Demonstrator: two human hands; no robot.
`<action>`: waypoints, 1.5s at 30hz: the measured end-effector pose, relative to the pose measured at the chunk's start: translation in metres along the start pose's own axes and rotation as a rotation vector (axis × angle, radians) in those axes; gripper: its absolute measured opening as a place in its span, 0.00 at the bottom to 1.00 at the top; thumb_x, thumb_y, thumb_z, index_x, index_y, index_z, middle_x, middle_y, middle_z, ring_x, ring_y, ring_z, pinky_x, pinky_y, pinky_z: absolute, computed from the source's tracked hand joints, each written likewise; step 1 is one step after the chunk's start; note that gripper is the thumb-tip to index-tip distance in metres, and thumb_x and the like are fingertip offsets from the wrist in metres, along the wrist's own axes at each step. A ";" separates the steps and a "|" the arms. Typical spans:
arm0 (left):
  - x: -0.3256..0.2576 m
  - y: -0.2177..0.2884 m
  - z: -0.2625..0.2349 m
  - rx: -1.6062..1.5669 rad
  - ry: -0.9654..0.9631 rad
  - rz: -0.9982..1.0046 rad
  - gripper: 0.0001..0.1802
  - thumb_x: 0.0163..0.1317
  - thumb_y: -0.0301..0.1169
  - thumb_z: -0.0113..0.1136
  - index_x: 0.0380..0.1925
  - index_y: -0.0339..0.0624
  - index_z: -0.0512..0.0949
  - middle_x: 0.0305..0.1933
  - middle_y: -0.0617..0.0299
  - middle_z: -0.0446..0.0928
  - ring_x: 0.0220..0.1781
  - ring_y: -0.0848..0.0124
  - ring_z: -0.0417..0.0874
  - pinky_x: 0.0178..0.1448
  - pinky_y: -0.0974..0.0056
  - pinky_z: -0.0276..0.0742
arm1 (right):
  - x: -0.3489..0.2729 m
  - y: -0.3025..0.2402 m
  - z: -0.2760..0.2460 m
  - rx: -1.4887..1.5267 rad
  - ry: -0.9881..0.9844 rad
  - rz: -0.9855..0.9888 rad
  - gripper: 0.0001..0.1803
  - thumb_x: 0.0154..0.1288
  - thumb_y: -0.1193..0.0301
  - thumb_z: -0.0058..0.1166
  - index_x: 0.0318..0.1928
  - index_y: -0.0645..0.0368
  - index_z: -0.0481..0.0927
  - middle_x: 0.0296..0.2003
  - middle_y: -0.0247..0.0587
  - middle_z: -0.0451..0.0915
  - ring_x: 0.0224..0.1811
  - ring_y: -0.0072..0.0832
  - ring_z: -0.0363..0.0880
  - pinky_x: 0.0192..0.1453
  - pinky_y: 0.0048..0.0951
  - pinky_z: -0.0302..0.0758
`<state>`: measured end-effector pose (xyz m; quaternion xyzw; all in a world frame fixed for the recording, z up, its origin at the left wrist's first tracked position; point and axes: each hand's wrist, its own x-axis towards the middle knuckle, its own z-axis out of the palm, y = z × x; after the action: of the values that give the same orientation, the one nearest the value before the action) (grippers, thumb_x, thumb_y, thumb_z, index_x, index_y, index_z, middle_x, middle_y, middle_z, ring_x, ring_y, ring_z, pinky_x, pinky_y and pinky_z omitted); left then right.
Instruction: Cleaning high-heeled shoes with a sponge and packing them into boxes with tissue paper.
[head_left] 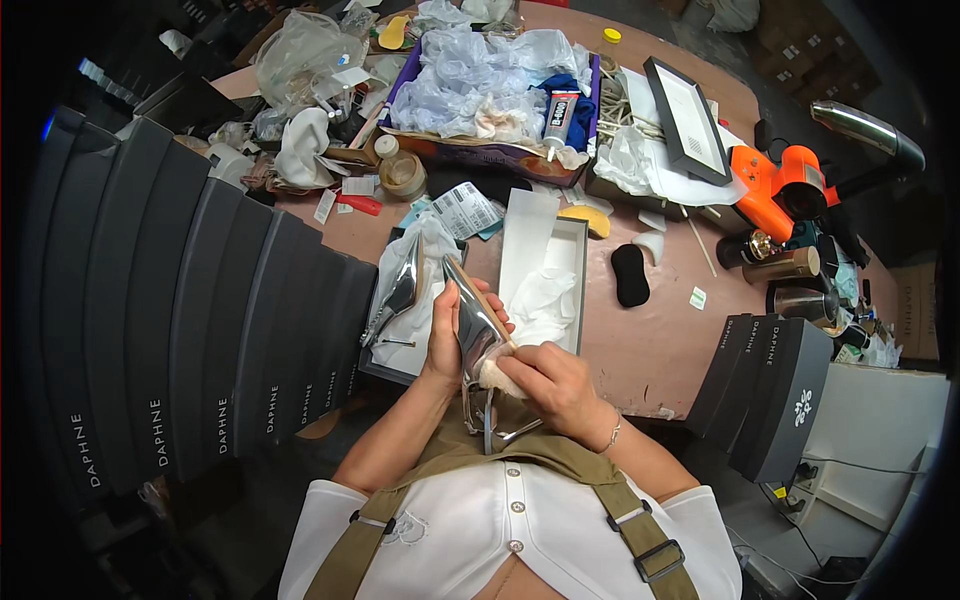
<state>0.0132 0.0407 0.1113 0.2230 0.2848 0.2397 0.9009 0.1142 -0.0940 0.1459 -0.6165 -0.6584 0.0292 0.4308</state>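
A shiny silver pointed shoe (474,322) is held in front of my chest, its toe pointing away from me and its tan sole edge on the right. My left hand (443,340) is closed around the front part of the shoe, with fingertips showing on its far side. Pinched in my right hand (562,390) is a whitish cloth (494,373), pressed against the side of the shoe toward its heel. A matching silver shoe (407,283) lies on white tissue in an open dark box (388,374) at the left.
An open white-lined box part (583,285) with tissue lies beyond my right hand. Stacked dark shoe boxes (200,320) rise at the left; more boxes (770,395) stand right. Farther back are a purple carton (480,152), a glass jar (402,178) and an orange tool (755,190).
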 end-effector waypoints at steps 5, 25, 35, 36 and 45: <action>0.001 -0.003 -0.004 0.062 -0.040 0.021 0.26 0.68 0.55 0.40 0.45 0.41 0.67 0.35 0.55 0.75 0.37 0.66 0.79 0.43 0.60 0.79 | 0.034 -0.003 -0.006 -0.083 0.004 0.006 0.16 0.48 0.74 0.56 0.41 0.58 0.81 0.37 0.38 0.78 0.29 0.30 0.76 0.31 0.29 0.74; 0.019 -0.007 0.001 0.012 -0.134 0.003 0.30 0.72 0.58 0.31 0.54 0.42 0.64 0.35 0.54 0.74 0.34 0.65 0.78 0.39 0.60 0.77 | -0.102 0.230 -0.033 -0.566 -0.016 0.856 0.25 0.59 0.63 0.58 0.56 0.59 0.72 0.54 0.53 0.74 0.57 0.49 0.71 0.57 0.45 0.70; 0.017 -0.008 -0.010 0.086 -0.051 0.055 0.32 0.72 0.59 0.29 0.54 0.42 0.64 0.35 0.56 0.73 0.35 0.67 0.78 0.43 0.62 0.77 | -0.004 0.077 -0.046 -0.002 0.148 0.257 0.28 0.53 0.78 0.50 0.58 0.62 0.72 0.54 0.55 0.71 0.56 0.46 0.72 0.62 0.39 0.68; 0.018 -0.009 -0.007 0.121 -0.029 0.047 0.31 0.72 0.58 0.29 0.54 0.42 0.64 0.35 0.57 0.73 0.35 0.67 0.77 0.43 0.63 0.77 | 0.000 0.058 -0.036 -0.045 0.074 0.126 0.27 0.51 0.76 0.53 0.56 0.60 0.74 0.50 0.50 0.73 0.49 0.41 0.73 0.54 0.37 0.69; 0.004 -0.020 -0.004 0.231 0.007 0.033 0.28 0.75 0.51 0.31 0.58 0.41 0.67 0.53 0.59 0.74 0.53 0.71 0.77 0.57 0.65 0.74 | 0.077 0.034 -0.006 -0.136 -0.135 0.063 0.13 0.53 0.73 0.56 0.42 0.54 0.81 0.34 0.36 0.77 0.36 0.35 0.76 0.37 0.35 0.74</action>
<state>0.0201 0.0279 0.0961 0.3291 0.3099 0.2211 0.8642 0.1546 -0.0242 0.1708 -0.6614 -0.6667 0.0395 0.3413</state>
